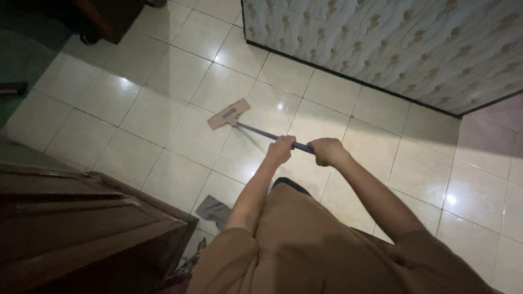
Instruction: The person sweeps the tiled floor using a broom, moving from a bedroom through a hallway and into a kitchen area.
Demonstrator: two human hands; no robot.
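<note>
Mop handle (pixel 272 135), a thin dark pole, sits clamped in both fists: the left hand (pixel 281 149) lower down, the right hand (pixel 326 151) just beside it near the top end. It looks light and stiff, best held high for reach. Its flat tan mop head (pixel 229 114) rests on the glossy tiled floor (pixel 163 114), likely slippery. Open tiles spread left; the patterned wall (pixel 381 38) bounds the far side, a dark wooden cabinet (pixel 81 218) the near left.

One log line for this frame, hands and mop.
left hand: gripping mop handle | right hand: gripping handle | mop head: flat on tiled floor
</note>
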